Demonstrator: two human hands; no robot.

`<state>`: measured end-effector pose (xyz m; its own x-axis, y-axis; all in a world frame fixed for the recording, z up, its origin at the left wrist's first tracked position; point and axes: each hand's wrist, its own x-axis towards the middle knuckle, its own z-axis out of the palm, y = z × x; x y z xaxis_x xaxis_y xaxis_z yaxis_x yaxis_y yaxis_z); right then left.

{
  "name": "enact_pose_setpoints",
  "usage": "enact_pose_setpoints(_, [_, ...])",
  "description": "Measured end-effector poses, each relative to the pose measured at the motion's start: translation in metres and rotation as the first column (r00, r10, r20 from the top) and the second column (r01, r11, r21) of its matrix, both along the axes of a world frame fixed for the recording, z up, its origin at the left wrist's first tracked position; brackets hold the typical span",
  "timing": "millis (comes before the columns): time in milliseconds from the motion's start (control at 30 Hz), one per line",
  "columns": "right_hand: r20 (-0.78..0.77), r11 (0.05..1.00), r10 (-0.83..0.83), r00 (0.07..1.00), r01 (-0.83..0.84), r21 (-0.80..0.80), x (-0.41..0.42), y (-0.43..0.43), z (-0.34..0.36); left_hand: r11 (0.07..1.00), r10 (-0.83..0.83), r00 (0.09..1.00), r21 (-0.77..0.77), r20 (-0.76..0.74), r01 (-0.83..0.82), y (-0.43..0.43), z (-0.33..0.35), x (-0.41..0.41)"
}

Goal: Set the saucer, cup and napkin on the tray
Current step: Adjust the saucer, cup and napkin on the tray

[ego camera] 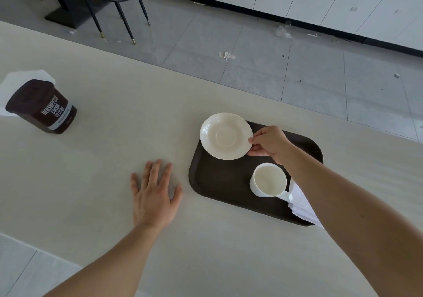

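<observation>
Head view: right hand (269,144) pinches cream saucer (226,136) by near-right rim, at far-left corner of dark tray (219,180), saucer edge overhanging tray rim. White cup (269,180) upright on tray. Napkin (302,207) at tray's right edge, partly under forearm. Left hand (154,193) flat on table (114,159), fingers spread, holding nothing. Cocoa tub (43,106) well apart, far left.

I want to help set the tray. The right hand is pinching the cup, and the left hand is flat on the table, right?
Not quite. The head view shows the right hand pinching the saucer's rim, not the cup, which stands untouched on the tray. The left hand is flat on the table, as you said.
</observation>
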<state>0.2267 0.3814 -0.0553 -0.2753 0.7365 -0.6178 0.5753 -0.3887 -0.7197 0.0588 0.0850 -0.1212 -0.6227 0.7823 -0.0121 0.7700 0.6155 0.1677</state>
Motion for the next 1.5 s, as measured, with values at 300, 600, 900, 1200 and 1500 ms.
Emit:
enact_pose_setpoints(300, [-0.019, 0.999, 0.029, 0.999, -0.029, -0.021, 0.002, -0.003, 0.005, 1.000, 0.003, 1.000, -0.010, -0.014, -0.004, 0.000, -0.001, 0.000])
enact_pose_setpoints(600, [0.076, 0.982, 0.053, 0.996, -0.066, 0.175, 0.023, -0.007, 0.012, 1.000, 0.007, 1.000, -0.015, -0.011, -0.007, 0.000, -0.002, 0.000])
enact_pose_setpoints(900, [0.164, 0.897, 0.084, 0.983, -0.146, 0.418, 0.116, -0.047, 0.048, 1.000, 0.006, 1.000, -0.007, -0.002, -0.007, 0.001, 0.002, 0.003])
enact_pose_setpoints(1200, [0.456, 0.831, 0.268, 0.849, -0.443, 0.336, 0.141, -0.094, 0.060, 1.000, 0.013, 1.000, -0.009, 0.003, -0.013, 0.001, 0.003, 0.004])
enact_pose_setpoints(1500, [0.606, 0.675, 0.198, 0.771, -0.555, 0.486, 0.131, -0.107, 0.047, 1.000, 0.013, 1.000, 0.005, 0.003, -0.013, 0.000, 0.002, 0.004])
